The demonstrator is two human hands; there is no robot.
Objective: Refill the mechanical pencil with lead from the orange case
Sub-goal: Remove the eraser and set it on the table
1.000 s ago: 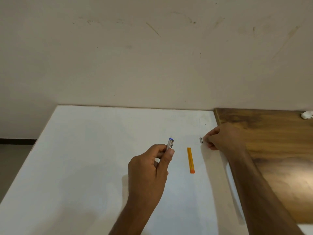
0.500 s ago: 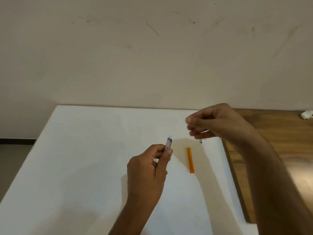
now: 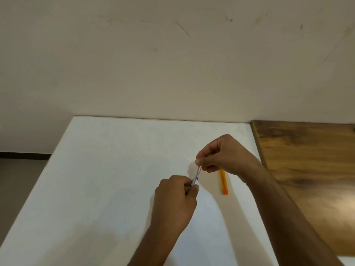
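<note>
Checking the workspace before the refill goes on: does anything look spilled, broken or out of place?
Nothing stands out. The orange case lies flat on the white table; both hands hold the pencil.

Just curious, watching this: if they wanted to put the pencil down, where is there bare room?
The white table lies bare left of the left hand, and between the hands and the wall. It is crowded around the pencil, the right hand and the orange case.

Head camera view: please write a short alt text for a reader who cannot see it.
Two bare hands hold a mechanical pencil above a white table: the left hand grips its lower part, the right hand pinches its upper end. An orange lead case lies beside them.
</note>
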